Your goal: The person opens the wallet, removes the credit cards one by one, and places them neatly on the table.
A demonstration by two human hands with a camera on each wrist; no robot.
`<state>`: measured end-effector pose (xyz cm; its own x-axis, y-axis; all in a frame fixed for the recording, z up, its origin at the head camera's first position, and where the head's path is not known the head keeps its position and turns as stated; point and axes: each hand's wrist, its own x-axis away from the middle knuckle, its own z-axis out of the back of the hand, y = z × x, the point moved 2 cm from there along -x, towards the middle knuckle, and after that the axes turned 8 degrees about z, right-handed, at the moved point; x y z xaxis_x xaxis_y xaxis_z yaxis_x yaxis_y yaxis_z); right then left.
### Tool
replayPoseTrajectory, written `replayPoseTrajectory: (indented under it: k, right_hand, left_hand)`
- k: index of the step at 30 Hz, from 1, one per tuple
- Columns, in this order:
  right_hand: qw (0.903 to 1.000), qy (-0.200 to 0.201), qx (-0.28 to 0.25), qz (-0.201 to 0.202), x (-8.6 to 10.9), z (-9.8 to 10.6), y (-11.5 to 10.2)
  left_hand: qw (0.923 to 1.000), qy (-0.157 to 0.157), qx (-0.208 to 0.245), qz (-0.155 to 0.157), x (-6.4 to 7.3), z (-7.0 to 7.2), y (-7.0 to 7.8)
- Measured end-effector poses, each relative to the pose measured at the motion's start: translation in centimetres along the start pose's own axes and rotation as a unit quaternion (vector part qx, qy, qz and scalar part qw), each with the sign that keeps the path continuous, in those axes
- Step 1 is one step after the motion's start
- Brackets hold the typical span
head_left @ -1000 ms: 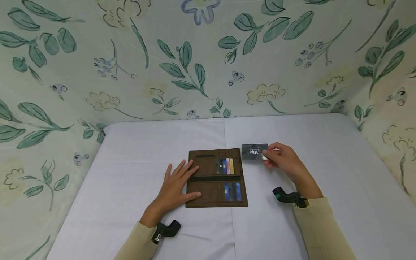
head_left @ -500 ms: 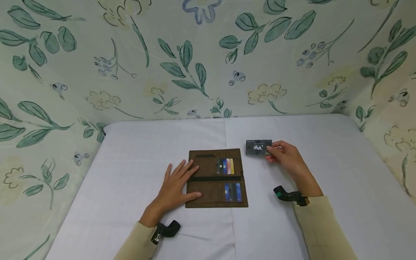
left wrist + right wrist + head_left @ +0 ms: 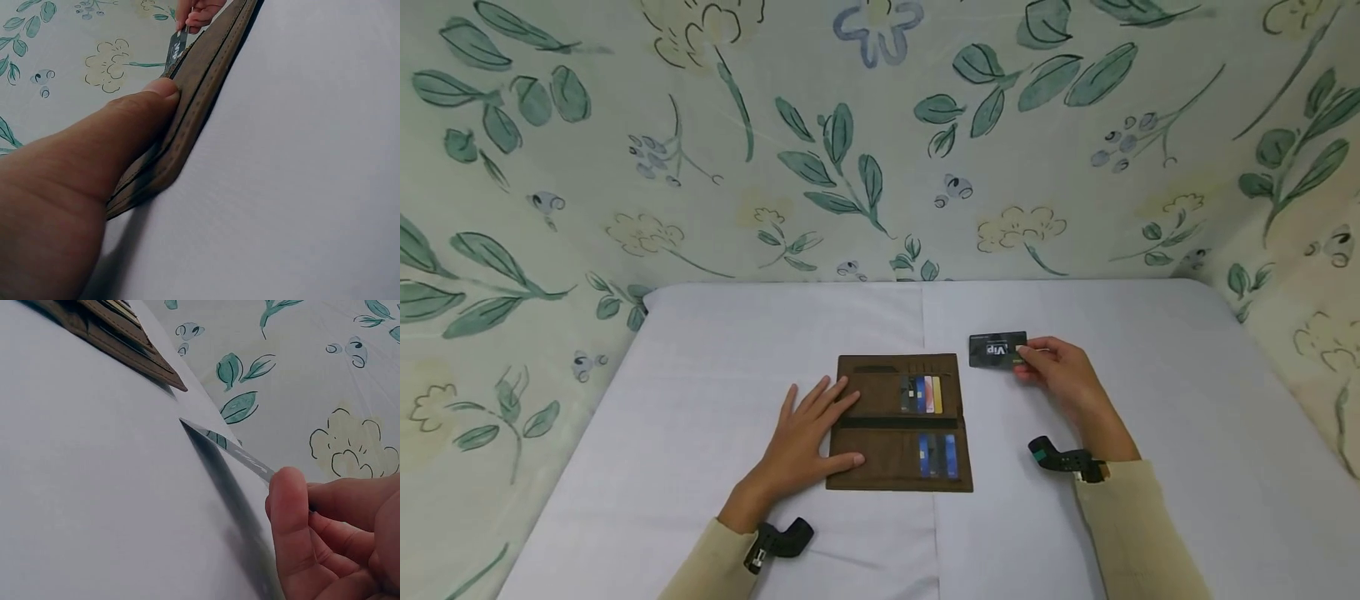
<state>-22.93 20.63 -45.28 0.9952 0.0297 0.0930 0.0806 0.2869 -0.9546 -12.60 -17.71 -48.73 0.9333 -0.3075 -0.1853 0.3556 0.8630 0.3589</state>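
A brown wallet (image 3: 880,454) lies opened flat on the white table, with several cards tucked in its upper and lower slots. My left hand (image 3: 805,437) rests spread over the wallet's left side; in the left wrist view its thumb (image 3: 140,109) lies on the wallet's edge. To the right of the wallet, my right hand (image 3: 1063,375) pinches the right end of a black card (image 3: 992,350) marked "Vip" between thumb and fingers. From the right wrist view, the card (image 3: 234,450) is seen nearly edge-on, tilted just over the cloth and apart from the wallet corner.
White cloth covers the table (image 3: 737,333). Behind and beside it hangs a fabric backdrop (image 3: 700,183) printed with leaves and flowers. Each wrist wears a black camera mount, one at the left wrist (image 3: 782,540) and one at the right wrist (image 3: 1067,458).
The right hand has drawn the card slightly up and to the right, away from the wallet's edge. The left hand stays put. The head view has tilted slightly.
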Motion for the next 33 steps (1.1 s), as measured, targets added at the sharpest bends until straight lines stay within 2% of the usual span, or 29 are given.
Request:
replayPoseTrajectory:
  k: [7,12,18,26,33]
  right_hand:
    - [0.9996,0.009,-0.022,-0.014,-0.2,-0.5,0.5]
    - [0.9991,0.014,0.04,0.004,-0.3,-0.7,0.7]
    - [0.9915,0.032,0.123,0.027,-0.6,-0.9,0.2]
    - [0.9875,0.036,0.153,-0.002,-1.5,-0.9,-0.1]
    - [0.9896,0.028,0.139,-0.027,-2.2,-0.9,0.2]
  left_hand:
    - [1.0,0.004,-0.008,-0.005,0.2,0.0,-0.1]
    - [0.9999,0.006,-0.01,-0.007,0.1,0.0,-0.1]
    - [0.9999,0.0,-0.013,-0.001,0.0,-0.1,0.0]
    - [0.9999,-0.006,-0.01,0.004,0.0,-0.1,0.1]
    - [1.0,-0.003,-0.008,0.004,-0.1,0.1,0.2]
